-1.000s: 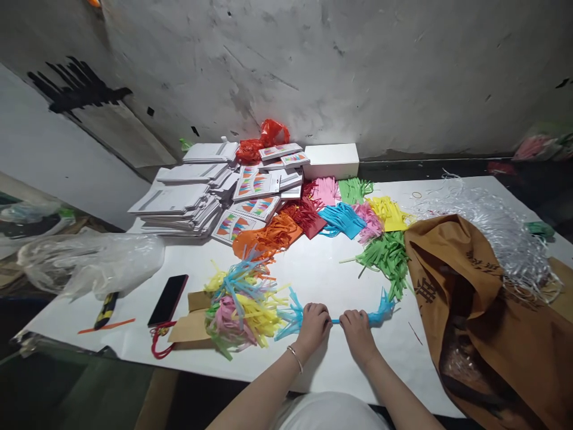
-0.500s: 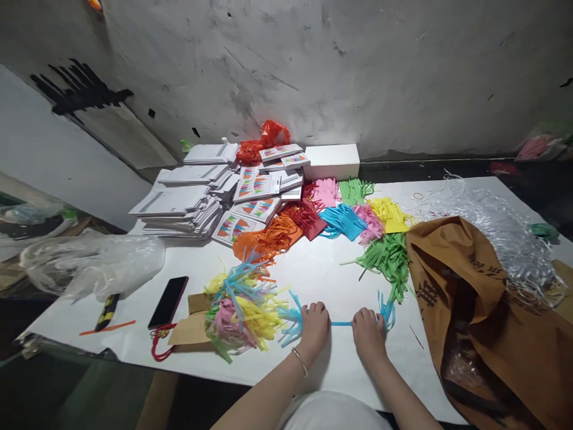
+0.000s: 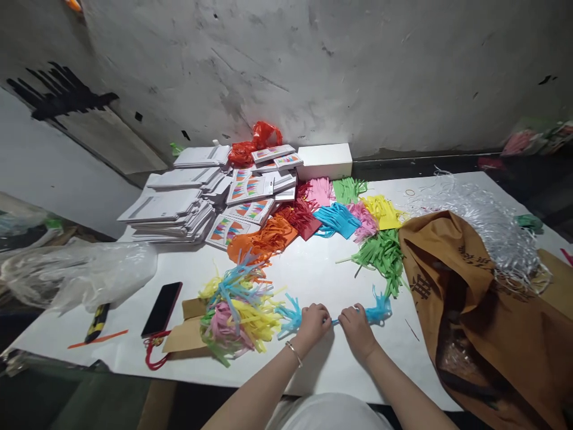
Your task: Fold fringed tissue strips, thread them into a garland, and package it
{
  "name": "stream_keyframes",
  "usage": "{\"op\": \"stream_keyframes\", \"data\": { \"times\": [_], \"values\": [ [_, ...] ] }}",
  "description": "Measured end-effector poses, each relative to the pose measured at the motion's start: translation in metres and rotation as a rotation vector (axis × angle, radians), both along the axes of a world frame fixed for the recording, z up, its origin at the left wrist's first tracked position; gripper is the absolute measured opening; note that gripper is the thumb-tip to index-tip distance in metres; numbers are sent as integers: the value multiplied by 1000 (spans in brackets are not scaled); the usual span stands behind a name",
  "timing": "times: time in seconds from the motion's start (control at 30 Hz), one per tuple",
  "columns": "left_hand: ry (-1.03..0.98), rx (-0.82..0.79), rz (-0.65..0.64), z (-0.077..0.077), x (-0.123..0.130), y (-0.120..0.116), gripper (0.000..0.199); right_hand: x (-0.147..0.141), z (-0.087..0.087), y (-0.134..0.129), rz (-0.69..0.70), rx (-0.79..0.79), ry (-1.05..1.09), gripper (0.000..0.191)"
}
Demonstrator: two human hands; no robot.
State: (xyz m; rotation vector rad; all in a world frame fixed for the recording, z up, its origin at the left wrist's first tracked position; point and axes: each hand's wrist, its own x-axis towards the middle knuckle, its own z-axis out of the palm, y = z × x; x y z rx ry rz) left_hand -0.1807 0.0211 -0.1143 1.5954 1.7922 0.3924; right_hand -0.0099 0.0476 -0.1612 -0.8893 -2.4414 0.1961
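Observation:
A blue paper tassel (image 3: 376, 312) lies crosswise before me, fringed at both ends with a thin twisted middle. My left hand (image 3: 314, 325), a bangle on its wrist, is closed around it near the left fringe. Close by on the right, my right hand (image 3: 356, 327) grips the twisted part, its fingers pinched. Only a short stretch of blue shows between the hands. Left of my left hand, a pile of yellow, pink, blue and green tassels (image 3: 242, 319) rests partly on a brown cardboard piece (image 3: 185, 338).
Coloured fringed paper bundles (image 3: 338, 220) lie beyond my hands. White packets (image 3: 165, 206) are stacked at the back left, beside a white box (image 3: 326, 161). A phone (image 3: 162, 309) and a cutter knife (image 3: 97, 322) lie left. A brown cloth bag (image 3: 447, 251) covers the right side.
My right hand has moved left along the blue tassel, closer to my left hand. More of the right fringe now shows. The view has shifted slightly.

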Motion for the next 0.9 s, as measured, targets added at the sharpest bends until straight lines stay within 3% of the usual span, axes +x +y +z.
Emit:
{"op": "stream_keyframes", "data": {
  "times": [0.2, 0.33, 0.53, 0.73, 0.9],
  "values": [
    [-484, -220, 74, 38, 8, -8, 41, 19, 52, -15, 29, 7, 150, 22],
    [-724, -306, 114, 62, 23, -19, 48, 34, 86, -34, -23, -45, 276, 18],
    [-966, -257, 201, 86, 59, -32, 37, 51, 114, -56, -191, -184, 523, 16],
    [-930, -158, 158, 92, 96, -31, 33, 70, 126, -72, -363, -512, 760, 15],
    [-693, -69, -124, 98, 118, -19, 29, 100, 115, -84, -457, -516, 781, 24]
  ]
}}
